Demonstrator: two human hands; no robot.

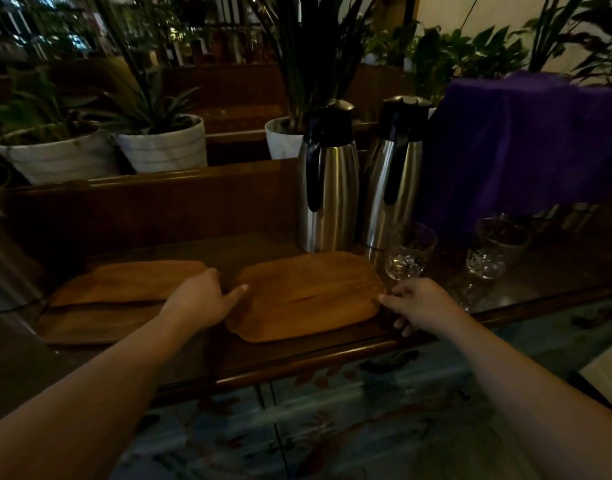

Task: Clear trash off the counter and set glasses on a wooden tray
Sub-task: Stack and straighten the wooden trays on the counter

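Note:
A wooden tray (pixel 304 296) lies on the dark counter in front of me, and a second wooden tray (pixel 131 282) lies to its left. My left hand (pixel 200 299) rests on the left edge of the nearer tray, thumb on the wood. Just off the tray's right edge, my right hand (pixel 418 306) grips the stem of a clear stemmed glass (pixel 410 254). Another clear glass (pixel 484 268) stands further right on the counter.
Two steel thermos jugs (pixel 328 188) (pixel 391 178) stand right behind the tray. A purple cloth (pixel 522 143) covers something at the right, with a small bowl (pixel 505 237) beneath it. White plant pots (pixel 162 143) line the ledge behind. The counter's front edge (pixel 297 365) runs below my hands.

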